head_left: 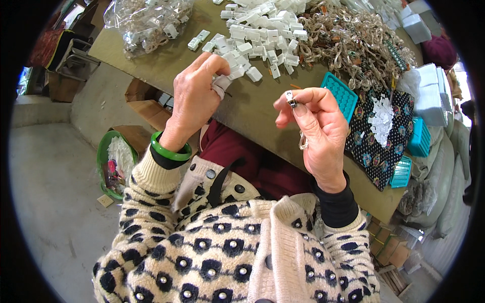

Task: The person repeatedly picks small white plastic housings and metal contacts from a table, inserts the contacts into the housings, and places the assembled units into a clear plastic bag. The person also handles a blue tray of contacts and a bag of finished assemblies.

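Observation:
My left hand (198, 93), with a green bangle (171, 149) at its wrist, is bent over the near edge of a heap of small white plastic casings (260, 38). Its fingers are curled together and touch the nearest casings; whatever lies between them is hidden. White wrapping (219, 90) shows at one finger. My right hand (323, 126) is raised above the table's near edge, pinching a small connector-like part (290, 99) with pale and dark bits between thumb and fingers. A loop of clear cord (303, 141) hangs below that palm.
Coiled clear cords (348, 45) heap up at the right of the table (252, 108). A teal tray (340, 96) and a patterned cloth (376, 164) with white chips (381, 121) lie nearer. A clear bag (146, 25) sits back left; a green basket (105, 166) stands on the floor.

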Action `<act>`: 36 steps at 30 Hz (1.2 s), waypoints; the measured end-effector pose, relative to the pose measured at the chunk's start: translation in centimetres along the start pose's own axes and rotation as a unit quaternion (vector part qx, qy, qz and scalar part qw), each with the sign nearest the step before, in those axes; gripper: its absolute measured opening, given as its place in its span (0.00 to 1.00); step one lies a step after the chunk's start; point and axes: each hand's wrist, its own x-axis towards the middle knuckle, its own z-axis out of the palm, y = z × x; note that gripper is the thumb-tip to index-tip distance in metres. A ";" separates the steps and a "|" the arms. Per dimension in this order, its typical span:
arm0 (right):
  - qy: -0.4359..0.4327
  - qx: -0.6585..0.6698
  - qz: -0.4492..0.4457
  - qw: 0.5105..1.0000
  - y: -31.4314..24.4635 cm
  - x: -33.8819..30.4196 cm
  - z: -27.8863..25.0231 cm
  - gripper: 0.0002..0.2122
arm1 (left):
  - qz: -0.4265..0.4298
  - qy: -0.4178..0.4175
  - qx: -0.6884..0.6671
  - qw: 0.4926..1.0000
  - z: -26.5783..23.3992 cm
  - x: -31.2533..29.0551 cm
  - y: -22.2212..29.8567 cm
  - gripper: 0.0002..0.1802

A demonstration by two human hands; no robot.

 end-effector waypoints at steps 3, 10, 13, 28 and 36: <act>-0.001 -0.017 -0.063 0.998 0.2 0.7 1.0 0.04 | 0.049 -0.006 -0.018 0.999 -0.1 0.3 0.9 0.11; -0.026 -0.129 -0.074 0.989 1.4 1.8 1.1 0.03 | 0.096 -0.034 -0.145 0.984 0.5 0.5 1.8 0.12; -0.008 -0.111 -0.074 0.991 1.7 1.4 1.0 0.04 | 0.118 -0.004 -0.175 0.977 1.0 0.7 2.2 0.12; 0.068 -0.099 -0.121 0.985 0.5 -0.3 0.6 0.05 | -0.144 -0.048 -0.630 0.761 3.6 -2.2 6.3 0.17; 0.103 -0.045 -0.074 0.991 0.6 -0.7 0.6 0.05 | -0.031 0.028 -0.354 0.934 4.8 -2.3 6.6 0.21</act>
